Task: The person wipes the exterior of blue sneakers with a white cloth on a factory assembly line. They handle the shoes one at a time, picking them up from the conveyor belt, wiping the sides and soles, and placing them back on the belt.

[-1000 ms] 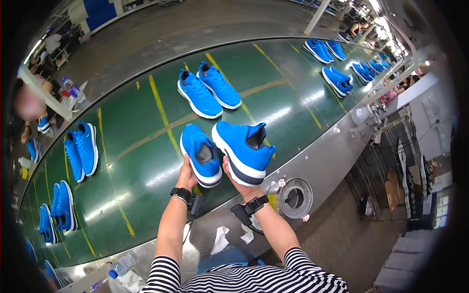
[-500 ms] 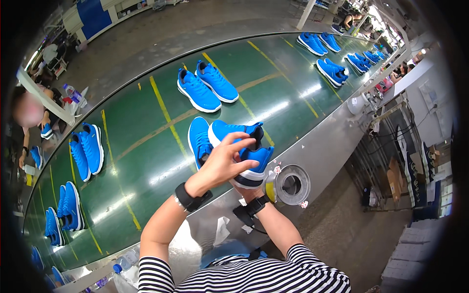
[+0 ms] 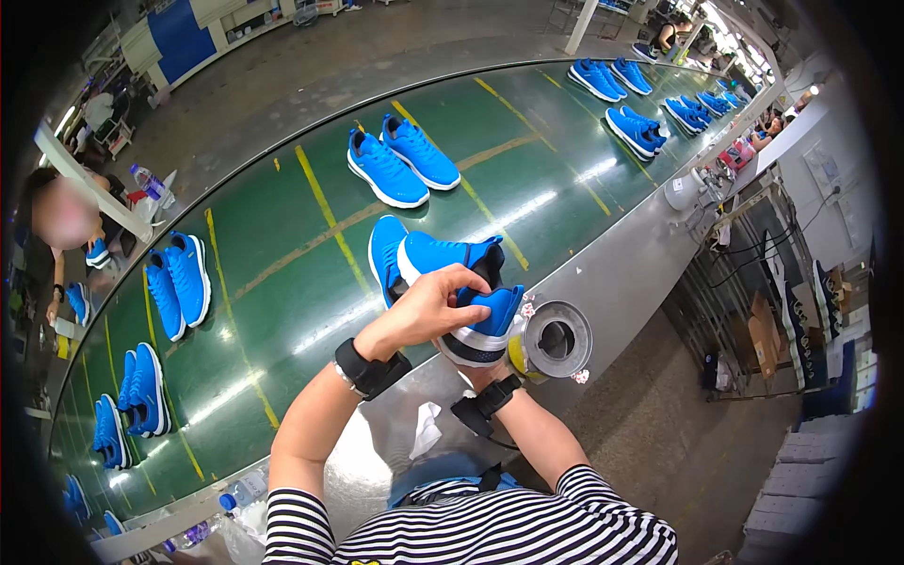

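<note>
A blue sneaker (image 3: 433,252) with a white sole is held tilted over the near edge of the belt, its dark opening facing up. My left hand (image 3: 424,309) reaches across it, thumb and forefinger closed on the collar by the heel. From below, my right hand (image 3: 478,373) grips the heel end; its fingers are mostly hidden behind the shoe. Another blue sneaker (image 3: 384,247) lies on the green belt just left of the held one, partly covered by it. Close to my right hand stands a round grey metal ring-shaped piece (image 3: 557,339) with a yellow side.
Further pairs of blue sneakers stand along the belt (image 3: 282,377), including a pair (image 3: 388,177) straight ahead. White scraps (image 3: 426,429) lie on the metal ledge before me. A co-worker (image 3: 71,217) is at the far left. Racks (image 3: 753,311) stand at right.
My left thumb and forefinger have closed from a spread pose onto the shoe's collar. The view has shifted slightly.
</note>
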Motion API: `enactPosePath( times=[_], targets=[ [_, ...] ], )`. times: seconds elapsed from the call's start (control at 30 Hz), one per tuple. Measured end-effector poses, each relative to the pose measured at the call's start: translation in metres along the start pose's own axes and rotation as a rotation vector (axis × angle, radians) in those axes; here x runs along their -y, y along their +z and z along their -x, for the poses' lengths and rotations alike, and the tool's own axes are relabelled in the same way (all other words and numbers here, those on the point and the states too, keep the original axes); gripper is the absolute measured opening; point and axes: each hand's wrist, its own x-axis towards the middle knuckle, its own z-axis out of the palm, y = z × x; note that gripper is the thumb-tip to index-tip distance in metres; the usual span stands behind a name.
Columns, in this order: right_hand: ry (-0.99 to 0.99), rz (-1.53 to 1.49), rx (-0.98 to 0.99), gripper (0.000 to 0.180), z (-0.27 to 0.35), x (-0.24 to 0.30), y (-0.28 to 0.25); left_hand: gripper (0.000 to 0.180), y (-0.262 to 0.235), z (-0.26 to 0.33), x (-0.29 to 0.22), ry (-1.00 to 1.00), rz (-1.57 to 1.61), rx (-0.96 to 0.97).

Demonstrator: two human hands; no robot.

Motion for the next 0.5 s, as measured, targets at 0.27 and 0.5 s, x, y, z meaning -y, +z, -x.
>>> enactPosePath(
  times=[0.27,0.5],
  targets=[
    [0.077,-0.024,0.046,0.042,0.002,-0.011,-0.003,0.022,-0.002,0.016,0.0,0.006,0.037,-0.023],
    [-0.038,0.87,0.044,0.046,0.012,-0.036,0.008,0.023,-0.009,0.048,-0.002,0.082,0.028,-0.038]
  ],
)
